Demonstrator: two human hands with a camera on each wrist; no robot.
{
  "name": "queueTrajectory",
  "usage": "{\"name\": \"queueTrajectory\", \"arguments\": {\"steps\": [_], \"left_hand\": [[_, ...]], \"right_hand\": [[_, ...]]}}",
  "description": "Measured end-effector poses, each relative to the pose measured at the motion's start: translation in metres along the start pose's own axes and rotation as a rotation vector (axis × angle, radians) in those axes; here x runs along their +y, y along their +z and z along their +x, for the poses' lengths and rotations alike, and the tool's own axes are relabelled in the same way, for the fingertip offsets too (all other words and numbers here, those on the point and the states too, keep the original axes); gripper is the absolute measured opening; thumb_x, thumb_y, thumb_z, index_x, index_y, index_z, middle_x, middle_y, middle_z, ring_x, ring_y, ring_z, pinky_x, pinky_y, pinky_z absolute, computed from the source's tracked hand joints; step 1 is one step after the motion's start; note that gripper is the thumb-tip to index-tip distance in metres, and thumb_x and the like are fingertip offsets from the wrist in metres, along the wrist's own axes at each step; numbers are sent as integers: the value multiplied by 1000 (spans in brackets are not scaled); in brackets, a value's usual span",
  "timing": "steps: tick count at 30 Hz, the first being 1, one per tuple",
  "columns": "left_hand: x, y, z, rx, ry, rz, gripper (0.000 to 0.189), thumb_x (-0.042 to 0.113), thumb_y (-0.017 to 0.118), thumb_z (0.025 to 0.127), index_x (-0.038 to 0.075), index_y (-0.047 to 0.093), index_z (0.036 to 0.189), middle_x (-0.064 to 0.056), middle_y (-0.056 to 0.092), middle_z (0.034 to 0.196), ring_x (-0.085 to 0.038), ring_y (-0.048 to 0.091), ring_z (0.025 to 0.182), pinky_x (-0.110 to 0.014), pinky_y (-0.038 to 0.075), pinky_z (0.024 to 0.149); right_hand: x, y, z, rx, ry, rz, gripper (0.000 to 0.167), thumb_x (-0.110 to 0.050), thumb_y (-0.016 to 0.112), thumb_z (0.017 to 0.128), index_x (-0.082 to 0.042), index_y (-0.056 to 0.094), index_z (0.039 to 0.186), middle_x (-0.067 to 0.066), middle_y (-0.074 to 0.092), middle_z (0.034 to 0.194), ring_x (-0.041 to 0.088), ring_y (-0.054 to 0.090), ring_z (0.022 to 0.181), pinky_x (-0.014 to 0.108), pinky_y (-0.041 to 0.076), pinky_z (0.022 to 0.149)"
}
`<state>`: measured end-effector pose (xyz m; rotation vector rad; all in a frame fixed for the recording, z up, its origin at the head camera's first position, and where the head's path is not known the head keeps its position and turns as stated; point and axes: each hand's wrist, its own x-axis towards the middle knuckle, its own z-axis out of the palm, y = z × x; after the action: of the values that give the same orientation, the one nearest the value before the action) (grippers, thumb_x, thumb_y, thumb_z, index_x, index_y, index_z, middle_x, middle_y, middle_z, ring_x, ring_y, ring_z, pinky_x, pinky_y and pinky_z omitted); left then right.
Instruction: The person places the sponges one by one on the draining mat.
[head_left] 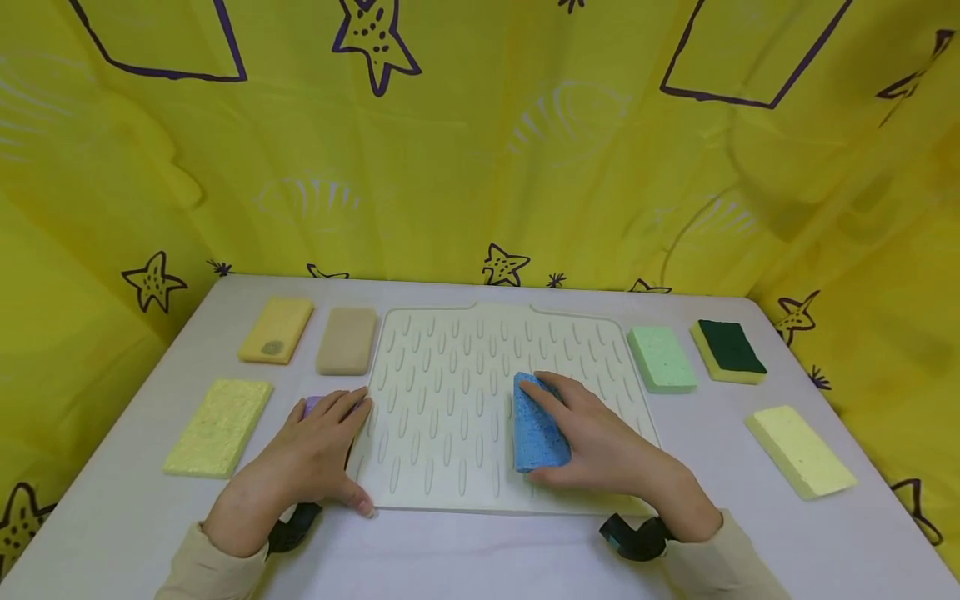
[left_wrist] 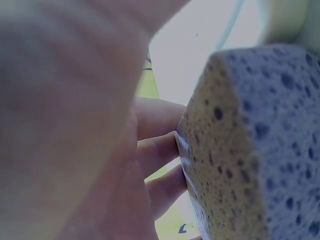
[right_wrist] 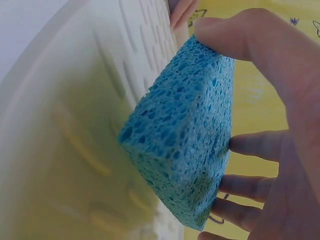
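My right hand [head_left: 588,437] holds a blue sponge [head_left: 537,429] over the right half of an off-white ridged mat [head_left: 442,367]. In the right wrist view the thumb bears on one end of the blue sponge [right_wrist: 180,120] and the fingertips touch its far side; it stands tilted. At the mat's left edge my left hand [head_left: 318,446] arches over a purple sponge [head_left: 313,403], mostly hidden beneath it from above. The left wrist view shows this porous purple sponge [left_wrist: 282,140] close by the palm, several fingers [left_wrist: 162,155] curled to its far edge.
To the left lie a yellow sponge [head_left: 276,331] with a dark spot, a beige sponge [head_left: 347,342] and a speckled yellow sponge [head_left: 219,427]. On the right are a mint-green sponge [head_left: 662,358], a green-topped scrub sponge [head_left: 729,350] and a pale yellow sponge [head_left: 800,451]. A yellow curtain [head_left: 450,167] hangs behind the table.
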<state>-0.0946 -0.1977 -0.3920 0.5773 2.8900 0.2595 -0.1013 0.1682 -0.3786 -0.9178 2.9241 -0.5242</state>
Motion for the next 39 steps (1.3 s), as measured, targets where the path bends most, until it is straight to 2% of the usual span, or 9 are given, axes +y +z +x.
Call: {"name": "queueTrajectory", "arguments": {"steps": [13,24,33,39], "left_hand": [[0,0,-3,24,9,11,134,70,85,43,-1,42,148,-17,36,157,-39,34,143,-76,24,107],[-1,1,-2,31,13,18,134,71,84,43,-1,42,148,-17,36,157,-38,34,143,-76,24,107],[0,0,0,25,2,19,134,73,84,44,0,41,148,-16,36,158,-38,33,144,-75,24,108],[-2,-1,-2,-4,4,9,132,74,83,48,1,40,150,-16,34,159,-38,31,145,-75,24,108]], "right_hand": [[-28,14,22,-9,-68,7,102,-54,80,73,-17,34,155,13,32,159,34,36,143,53,39,111],[-55,28,42,-48,-134,-10,100,-58,76,75,-13,34,155,15,33,158,33,34,145,51,36,115],[-74,38,56,-69,-179,-60,96,-65,70,79,-15,38,154,15,33,159,30,34,146,48,33,118],[-89,43,65,-91,-193,-70,92,-66,68,81,-16,39,153,15,32,159,30,33,146,47,31,119]]}}
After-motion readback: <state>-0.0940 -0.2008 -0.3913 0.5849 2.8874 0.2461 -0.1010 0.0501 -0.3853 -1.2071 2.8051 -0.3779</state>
